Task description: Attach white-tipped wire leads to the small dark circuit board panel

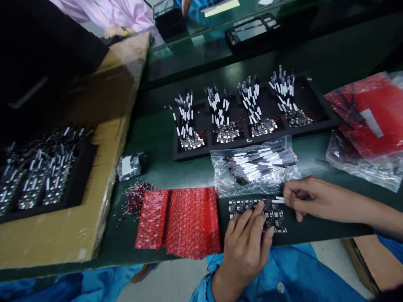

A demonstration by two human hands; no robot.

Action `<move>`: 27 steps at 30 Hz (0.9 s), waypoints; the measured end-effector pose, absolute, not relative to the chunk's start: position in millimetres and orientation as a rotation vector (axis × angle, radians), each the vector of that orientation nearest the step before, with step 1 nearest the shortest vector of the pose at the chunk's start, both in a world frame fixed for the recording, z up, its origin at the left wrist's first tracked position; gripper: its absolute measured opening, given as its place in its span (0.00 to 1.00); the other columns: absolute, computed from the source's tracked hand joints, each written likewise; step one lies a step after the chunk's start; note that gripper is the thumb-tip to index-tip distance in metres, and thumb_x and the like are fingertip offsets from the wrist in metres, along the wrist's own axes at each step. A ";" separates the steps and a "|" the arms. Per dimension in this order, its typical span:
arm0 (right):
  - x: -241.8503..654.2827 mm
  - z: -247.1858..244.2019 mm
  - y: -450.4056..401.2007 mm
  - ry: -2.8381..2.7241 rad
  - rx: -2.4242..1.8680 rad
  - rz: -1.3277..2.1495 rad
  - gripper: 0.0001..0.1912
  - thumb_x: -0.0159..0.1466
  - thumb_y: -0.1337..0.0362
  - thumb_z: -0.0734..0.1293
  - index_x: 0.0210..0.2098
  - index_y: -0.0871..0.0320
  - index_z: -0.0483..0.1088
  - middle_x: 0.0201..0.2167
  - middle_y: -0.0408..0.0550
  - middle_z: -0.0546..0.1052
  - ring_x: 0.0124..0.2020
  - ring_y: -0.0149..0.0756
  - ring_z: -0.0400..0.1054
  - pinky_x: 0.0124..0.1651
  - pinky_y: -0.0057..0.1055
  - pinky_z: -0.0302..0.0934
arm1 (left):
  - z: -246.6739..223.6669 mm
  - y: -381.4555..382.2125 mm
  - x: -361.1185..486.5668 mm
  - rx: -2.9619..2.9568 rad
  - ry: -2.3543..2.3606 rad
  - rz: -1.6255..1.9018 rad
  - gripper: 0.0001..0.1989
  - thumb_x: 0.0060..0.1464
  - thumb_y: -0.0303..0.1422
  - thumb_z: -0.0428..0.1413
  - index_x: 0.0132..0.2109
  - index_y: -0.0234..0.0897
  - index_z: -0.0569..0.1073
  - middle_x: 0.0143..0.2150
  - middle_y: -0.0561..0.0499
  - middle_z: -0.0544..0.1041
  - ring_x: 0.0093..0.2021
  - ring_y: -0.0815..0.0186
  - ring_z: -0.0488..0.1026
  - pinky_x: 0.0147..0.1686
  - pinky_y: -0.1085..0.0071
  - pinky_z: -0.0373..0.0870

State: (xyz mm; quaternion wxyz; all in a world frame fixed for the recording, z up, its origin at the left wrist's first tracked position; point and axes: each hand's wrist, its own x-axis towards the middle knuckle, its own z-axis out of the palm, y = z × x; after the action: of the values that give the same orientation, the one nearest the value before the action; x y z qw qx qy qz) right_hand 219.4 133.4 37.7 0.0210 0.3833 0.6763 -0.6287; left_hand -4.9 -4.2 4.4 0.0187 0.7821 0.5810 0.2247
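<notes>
A dark circuit board panel (278, 218) with rows of small pads lies flat near the table's front edge. My left hand (244, 247) rests over it with the fingers stretched out, their tips pressing on the board and hiding part of it. At the panel's upper right corner, my right hand (304, 197) pinches the white-labelled end of a thin flex cable (277, 199), whose dark end reaches over the board. Just behind lies a clear plastic bag (220, 184) with a bundle of similar flex cables (260, 163) on it.
Behind stands a black divided tray (189, 157) holding several groups of boards with cables attached. Red bubble wrap (192, 222), a heap of tiny parts (135, 199) and a silvery packet (130, 166) lie leftward. Red plastic bags (374, 117) lie right. A person's sleeve (110, 14) shows across the table.
</notes>
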 end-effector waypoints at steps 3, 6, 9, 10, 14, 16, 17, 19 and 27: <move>219.9 37.3 133.5 2.092 1.187 -1.948 0.07 0.70 0.62 0.65 0.34 0.53 0.69 0.25 0.44 0.84 0.28 0.39 0.76 0.31 0.30 0.60 | 4.5 -4.4 -4.9 2.434 1.806 0.688 0.12 0.65 0.40 0.52 0.50 0.41 0.74 0.56 0.54 0.78 0.51 0.66 0.77 0.48 0.65 0.75; 219.9 37.6 133.6 2.091 1.188 -1.947 0.08 0.70 0.61 0.65 0.34 0.53 0.69 0.25 0.44 0.84 0.28 0.40 0.75 0.31 0.30 0.60 | 4.3 -4.3 -5.4 2.436 1.799 0.675 0.12 0.66 0.40 0.52 0.50 0.42 0.74 0.57 0.54 0.77 0.52 0.66 0.76 0.47 0.65 0.75; 219.3 38.4 133.9 2.087 1.180 -1.954 0.08 0.70 0.61 0.64 0.34 0.53 0.69 0.24 0.44 0.83 0.28 0.40 0.76 0.31 0.30 0.60 | 3.9 -3.8 -5.6 2.444 1.790 0.669 0.12 0.66 0.40 0.52 0.49 0.41 0.74 0.58 0.53 0.76 0.52 0.66 0.76 0.47 0.66 0.75; 219.0 38.6 134.0 2.085 1.179 -1.956 0.08 0.70 0.61 0.64 0.34 0.53 0.69 0.25 0.44 0.83 0.28 0.40 0.76 0.31 0.30 0.60 | 3.9 -3.6 -5.6 2.449 1.787 0.668 0.12 0.66 0.40 0.52 0.49 0.41 0.74 0.58 0.53 0.76 0.52 0.65 0.76 0.47 0.66 0.75; 218.4 37.6 134.5 2.080 1.182 -1.959 0.08 0.70 0.62 0.64 0.33 0.54 0.69 0.24 0.45 0.83 0.28 0.40 0.76 0.31 0.30 0.60 | 3.9 -3.5 -5.0 2.448 1.786 0.671 0.12 0.65 0.40 0.53 0.49 0.40 0.74 0.57 0.52 0.77 0.52 0.65 0.76 0.47 0.65 0.75; 218.7 36.5 134.7 2.078 1.184 -1.960 0.08 0.69 0.62 0.65 0.33 0.54 0.69 0.24 0.44 0.83 0.28 0.40 0.76 0.31 0.30 0.60 | 3.7 -3.8 -4.9 2.439 1.788 0.680 0.11 0.65 0.40 0.53 0.49 0.41 0.74 0.57 0.53 0.77 0.52 0.66 0.76 0.47 0.65 0.75; 218.9 36.1 134.7 2.076 1.185 -1.961 0.08 0.69 0.62 0.65 0.33 0.54 0.69 0.24 0.44 0.82 0.28 0.40 0.76 0.31 0.30 0.60 | 3.5 -4.0 -4.9 2.438 1.790 0.686 0.11 0.64 0.40 0.54 0.49 0.41 0.74 0.56 0.53 0.77 0.52 0.66 0.77 0.48 0.65 0.75; 219.4 35.8 134.7 2.072 1.183 -1.965 0.08 0.69 0.61 0.65 0.33 0.53 0.69 0.24 0.44 0.82 0.28 0.40 0.77 0.31 0.30 0.60 | 2.9 -4.3 -5.1 2.439 1.794 0.695 0.11 0.63 0.39 0.55 0.49 0.41 0.75 0.56 0.54 0.78 0.51 0.66 0.77 0.47 0.65 0.75; 217.6 39.6 135.3 2.060 1.189 -1.964 0.08 0.69 0.62 0.65 0.33 0.53 0.69 0.24 0.44 0.83 0.28 0.40 0.76 0.31 0.30 0.59 | 2.3 -3.8 -5.2 2.514 1.787 0.661 0.11 0.65 0.39 0.53 0.48 0.40 0.75 0.58 0.53 0.76 0.51 0.66 0.77 0.47 0.66 0.74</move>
State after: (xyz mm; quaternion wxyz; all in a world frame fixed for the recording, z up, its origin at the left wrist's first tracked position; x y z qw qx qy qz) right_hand 217.6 135.3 39.6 0.0286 0.3853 0.6675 -0.6366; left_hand -5.2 -3.8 2.3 -0.0063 0.7969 0.5665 0.2097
